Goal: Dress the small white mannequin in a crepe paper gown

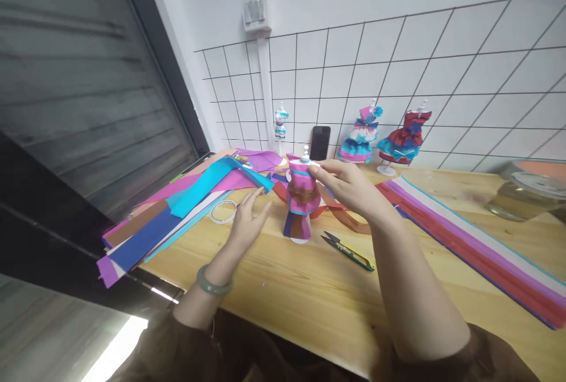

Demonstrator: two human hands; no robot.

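Note:
A small dress form (302,190) stands upright in front of me, dressed in pink paper with a brown band at the waist and thin blue trims. My right hand (342,181) grips its upper right edge, thumb in front and the other fingers behind. To its left, my left hand (250,217) is open with fingers apart. Its fingertips are at the end of a bright blue paper strip (212,178); whether they touch it I cannot tell. Below that strip lies a roll of tape (223,211). Yellow-handled thread snips (349,251) rest right of the form's base.
Coloured paper strips (145,240) pile up on the left, and more strips (481,252) lie along the right. Against the wire grid stand a phone (320,143) and dressed forms in white (280,122), blue-pink (360,137) and red (407,134). A clear container (522,196) sits far right.

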